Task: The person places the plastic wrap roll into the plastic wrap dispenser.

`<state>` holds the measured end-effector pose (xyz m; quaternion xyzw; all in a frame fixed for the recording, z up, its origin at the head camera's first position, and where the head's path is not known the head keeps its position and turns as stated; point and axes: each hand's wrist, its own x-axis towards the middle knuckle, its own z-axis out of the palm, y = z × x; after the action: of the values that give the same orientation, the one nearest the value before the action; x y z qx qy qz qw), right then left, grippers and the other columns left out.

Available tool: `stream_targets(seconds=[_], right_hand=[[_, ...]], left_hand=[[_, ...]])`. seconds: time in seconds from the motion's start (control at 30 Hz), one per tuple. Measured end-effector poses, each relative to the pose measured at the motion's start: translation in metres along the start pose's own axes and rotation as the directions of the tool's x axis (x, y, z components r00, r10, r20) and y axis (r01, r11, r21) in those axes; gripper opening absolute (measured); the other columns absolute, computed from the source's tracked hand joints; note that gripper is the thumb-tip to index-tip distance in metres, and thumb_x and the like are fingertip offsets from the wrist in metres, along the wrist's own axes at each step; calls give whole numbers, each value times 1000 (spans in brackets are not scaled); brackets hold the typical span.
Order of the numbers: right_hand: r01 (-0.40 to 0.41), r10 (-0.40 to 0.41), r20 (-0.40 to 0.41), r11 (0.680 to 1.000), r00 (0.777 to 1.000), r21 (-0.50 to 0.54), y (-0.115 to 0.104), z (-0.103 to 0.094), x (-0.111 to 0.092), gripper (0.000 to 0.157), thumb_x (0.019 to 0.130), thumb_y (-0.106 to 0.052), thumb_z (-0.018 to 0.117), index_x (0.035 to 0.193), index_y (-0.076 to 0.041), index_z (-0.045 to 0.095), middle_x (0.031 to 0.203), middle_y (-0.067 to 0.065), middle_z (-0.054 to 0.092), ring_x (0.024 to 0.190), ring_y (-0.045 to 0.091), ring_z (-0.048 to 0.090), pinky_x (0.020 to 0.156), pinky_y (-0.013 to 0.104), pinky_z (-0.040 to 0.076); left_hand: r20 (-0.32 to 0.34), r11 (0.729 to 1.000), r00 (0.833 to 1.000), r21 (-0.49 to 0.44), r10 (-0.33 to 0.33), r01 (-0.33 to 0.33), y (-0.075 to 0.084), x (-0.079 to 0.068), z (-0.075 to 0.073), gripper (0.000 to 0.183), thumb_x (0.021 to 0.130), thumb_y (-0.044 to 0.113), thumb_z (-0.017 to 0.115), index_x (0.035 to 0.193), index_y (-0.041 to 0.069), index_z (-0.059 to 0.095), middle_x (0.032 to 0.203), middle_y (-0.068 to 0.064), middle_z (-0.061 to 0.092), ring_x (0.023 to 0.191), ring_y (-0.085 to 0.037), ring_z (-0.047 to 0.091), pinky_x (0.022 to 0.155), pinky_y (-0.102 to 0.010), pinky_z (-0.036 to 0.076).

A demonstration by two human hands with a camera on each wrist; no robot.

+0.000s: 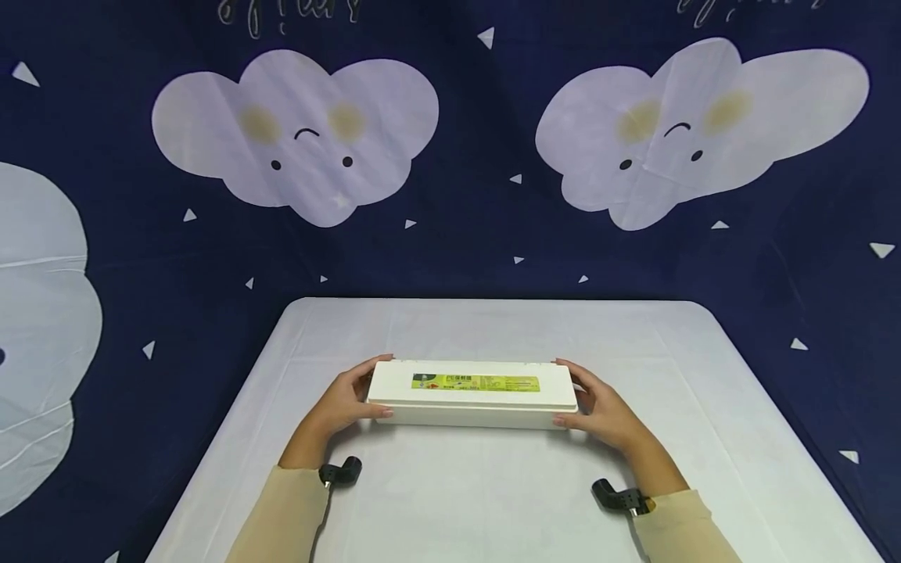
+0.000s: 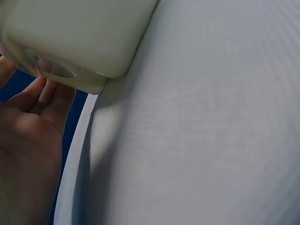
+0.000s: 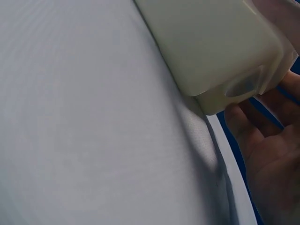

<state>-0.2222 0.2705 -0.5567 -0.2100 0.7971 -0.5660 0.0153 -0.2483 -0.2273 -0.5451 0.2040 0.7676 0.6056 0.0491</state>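
A long white cling film box (image 1: 472,397), with a yellow-green label along its top, lies crosswise in the middle of the head view. My left hand (image 1: 345,399) grips its left end, thumb on the front side and fingers behind the far edge. The right hand (image 1: 605,410) holds the opposite end in the same way. In the left wrist view, the box's rounded end (image 2: 70,42) has an oval cutout, with my fingers beside it. A similar cutout marks the end (image 3: 225,51) in the right wrist view, fingertips right at the lower edge.
A white cloth-covered table (image 1: 486,500) with rounded far corners spreads beneath the box. Behind it hangs a dark blue curtain (image 1: 479,156) printed with white clouds and small triangles. Each wrist wears a black camera mount (image 1: 341,471).
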Motion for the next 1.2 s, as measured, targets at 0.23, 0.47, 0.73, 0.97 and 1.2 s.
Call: stream_targets(seconds=[0.23, 0.47, 0.73, 0.97, 1.2], right_hand=[[-26, 26, -7, 1000, 1000, 1, 1, 0, -2, 104, 77, -18, 98, 162, -11, 40, 156, 15, 47, 140, 40, 47, 107, 22, 42], [-10, 10, 12, 1000, 1000, 22, 3, -1, -1, 106, 76, -15, 98, 162, -6, 37, 156, 17, 46, 140, 42, 48, 107, 22, 43], [55, -57, 35, 998, 998, 36, -1, -7, 0, 104, 77, -8, 96, 162, -5, 37, 158, 17, 44, 144, 41, 41, 111, 23, 39], [52, -53, 39, 998, 998, 22, -3, -13, -2, 102, 80, -5, 93, 163, -5, 34, 162, 21, 38, 144, 45, 38, 113, 28, 39], [79, -76, 33, 990, 997, -115, -9, -29, 2, 66, 105, -4, 64, 162, 0, 32, 164, 22, 36, 140, 53, 42, 110, 62, 37]], left_hand=[[-1, 999, 1000, -33, -7, 7, -1, 0, 2, 102, 66, -2, 99, 155, 4, 51, 156, -15, 48, 146, -33, 39, 113, -22, 36], [15, 997, 1000, -81, 1, 0, -4, -3, 2, 104, 67, -3, 98, 157, 5, 47, 157, -17, 45, 148, -35, 36, 114, -21, 33], [66, 999, 998, -31, -17, 19, 3, 2, -1, 115, 67, 0, 99, 163, 3, 35, 161, -17, 41, 147, -36, 37, 112, -22, 36], [95, 1000, 995, 12, -7, 6, 8, 5, -5, 111, 73, 4, 96, 165, 7, 34, 165, -17, 35, 144, -37, 41, 118, -32, 33], [56, 977, 998, 207, 35, -46, 31, 6, -19, 75, 97, 16, 77, 162, 9, 40, 166, -15, 36, 151, -43, 30, 122, -60, 21]])
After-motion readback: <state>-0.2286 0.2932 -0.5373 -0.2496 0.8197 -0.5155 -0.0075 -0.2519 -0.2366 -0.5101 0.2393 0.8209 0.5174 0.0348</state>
